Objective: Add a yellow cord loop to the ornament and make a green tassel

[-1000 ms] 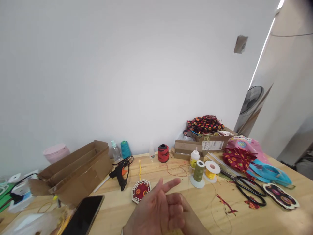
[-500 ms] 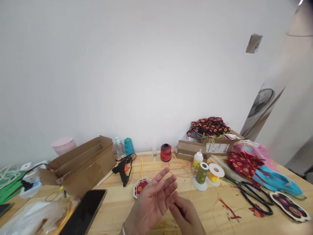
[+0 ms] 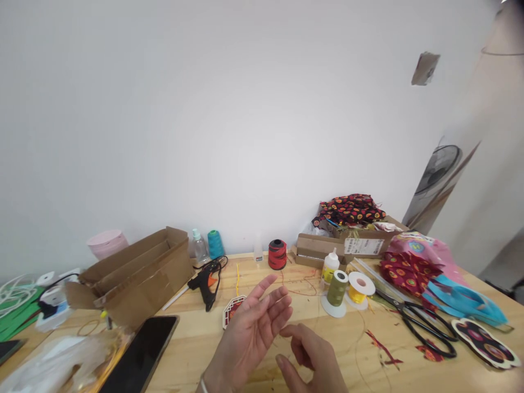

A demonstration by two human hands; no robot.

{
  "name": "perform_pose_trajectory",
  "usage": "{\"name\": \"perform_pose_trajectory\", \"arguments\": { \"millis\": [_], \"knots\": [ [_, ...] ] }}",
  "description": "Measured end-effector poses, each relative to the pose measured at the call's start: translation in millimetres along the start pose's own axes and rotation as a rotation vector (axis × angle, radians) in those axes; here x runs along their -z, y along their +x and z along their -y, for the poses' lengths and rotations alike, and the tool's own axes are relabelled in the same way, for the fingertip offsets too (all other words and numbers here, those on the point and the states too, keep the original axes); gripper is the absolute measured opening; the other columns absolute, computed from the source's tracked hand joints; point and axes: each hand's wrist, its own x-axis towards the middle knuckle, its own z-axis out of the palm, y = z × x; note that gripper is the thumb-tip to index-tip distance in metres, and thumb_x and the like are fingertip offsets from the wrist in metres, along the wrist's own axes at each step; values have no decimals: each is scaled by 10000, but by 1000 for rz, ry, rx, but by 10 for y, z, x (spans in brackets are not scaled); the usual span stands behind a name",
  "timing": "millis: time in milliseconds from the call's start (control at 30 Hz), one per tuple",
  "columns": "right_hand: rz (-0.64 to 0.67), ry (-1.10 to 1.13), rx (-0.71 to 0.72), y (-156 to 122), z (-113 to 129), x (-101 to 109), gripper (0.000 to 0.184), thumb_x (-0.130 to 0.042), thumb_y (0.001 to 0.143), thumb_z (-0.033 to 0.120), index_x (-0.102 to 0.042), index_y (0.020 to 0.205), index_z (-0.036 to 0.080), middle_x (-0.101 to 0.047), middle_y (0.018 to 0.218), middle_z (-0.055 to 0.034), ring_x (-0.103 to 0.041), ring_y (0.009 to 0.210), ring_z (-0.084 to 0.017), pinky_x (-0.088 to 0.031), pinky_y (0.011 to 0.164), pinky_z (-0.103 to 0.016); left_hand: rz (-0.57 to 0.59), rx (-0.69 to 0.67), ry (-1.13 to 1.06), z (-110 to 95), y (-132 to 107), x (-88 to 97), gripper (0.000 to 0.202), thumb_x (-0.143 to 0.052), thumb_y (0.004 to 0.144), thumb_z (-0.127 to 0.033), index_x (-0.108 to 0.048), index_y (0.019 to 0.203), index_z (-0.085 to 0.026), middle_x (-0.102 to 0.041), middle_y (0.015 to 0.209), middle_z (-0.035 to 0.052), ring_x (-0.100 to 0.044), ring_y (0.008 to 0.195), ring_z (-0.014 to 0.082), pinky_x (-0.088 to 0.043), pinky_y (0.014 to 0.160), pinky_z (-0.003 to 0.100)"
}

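Palm up over the middle of the wooden table (image 3: 192, 349), my left hand (image 3: 256, 330) has its fingers stretched out and nothing visible in it. My right hand (image 3: 313, 357) is just to its right, thumb and index finger apart, with no object seen between them. Behind my left hand lies an octagonal ornament (image 3: 230, 313) with a pale lattice rim and red centre, partly covered by that hand. A yellow cord (image 3: 238, 279) runs from it toward the wall.
A glue gun (image 3: 203, 284), phone (image 3: 141, 355) and cardboard box (image 3: 143, 273) stand to the left. Toward the right are a red thread spool (image 3: 277, 255), glue bottle (image 3: 329, 266), green thread spool (image 3: 338, 289), yellow spool (image 3: 359, 292), scissors (image 3: 426, 322) and patterned fabric (image 3: 409, 273).
My right hand has moved slightly away from my left fingers, and its thumb and index finger have parted. My left hand has shifted a little to the left.
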Motion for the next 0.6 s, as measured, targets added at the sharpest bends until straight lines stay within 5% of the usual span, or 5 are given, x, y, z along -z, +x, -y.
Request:
{"name": "perform_pose_trajectory", "arguments": {
  "millis": [167, 400, 600],
  "knots": [
    [-25, -59, 17, 4, 23, -48, 120, -487, 740, 239, -575, 718, 160, -437, 476, 42, -406, 389, -72, -327, 399, -165, 27, 10, -10, 36, 16, -21, 596, -425, 791, -73, -136, 1303, -169, -625, 922, 97, -593, 858, 157, -384, 871, 323],
    [-34, 9, -16, -30, 49, -175, 148, -482, 693, 193, -590, 608, 139, -354, 402, 67, -326, 334, -55, -274, 365, -163, 178, 53, -113, 74, 72, 0, 667, -390, 797, -398, -72, 1316, -124, -551, 1073, 184, -502, 1027, 241, -277, 941, 385],
    [-6, 44, -82, -46, 50, -187, 170, -479, 695, 224, -598, 608, 140, -310, 403, 75, -280, 332, -54, -244, 352, -170, 235, 9, -37, 114, 31, -32, 867, -461, 641, 11, 50, 1320, -159, -478, 1193, 157, -385, 1151, 232, -200, 995, 392]
  ]
}}
